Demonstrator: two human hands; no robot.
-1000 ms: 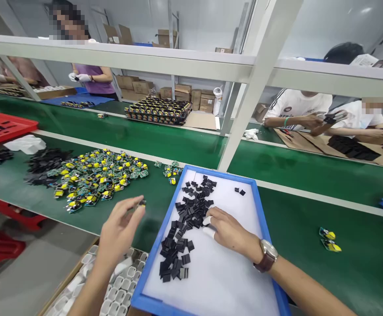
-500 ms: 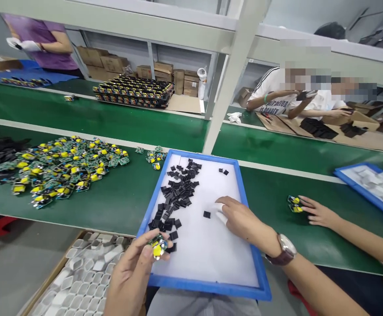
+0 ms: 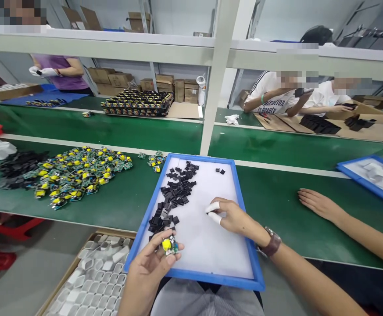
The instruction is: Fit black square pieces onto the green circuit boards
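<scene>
Circuit board [image 3: 169, 245], carrying a yellow block, is pinched between the thumb and fingers of my left hand [image 3: 145, 270], over the blue-rimmed tray [image 3: 211, 279], in from its near-left corner. I'd judge it light and stiff with fragile raised parts, so I favour its edges over the block. My right hand [image 3: 235, 216], with white sleeves [image 3: 214, 206] on two digits, pinches a small dark piece [image 3: 207, 213] around mid-tray; I take that for light, rigid plastic, perhaps slick, best caught by opposite edges. Those fingertips cover nearly all of it, and I can't tell whether it touches the tray. My left fingers hide the board's underside and perhaps the nearest black pieces [image 3: 178, 193] along the tray's left edge. Below, my left forearm is cut off.
</scene>
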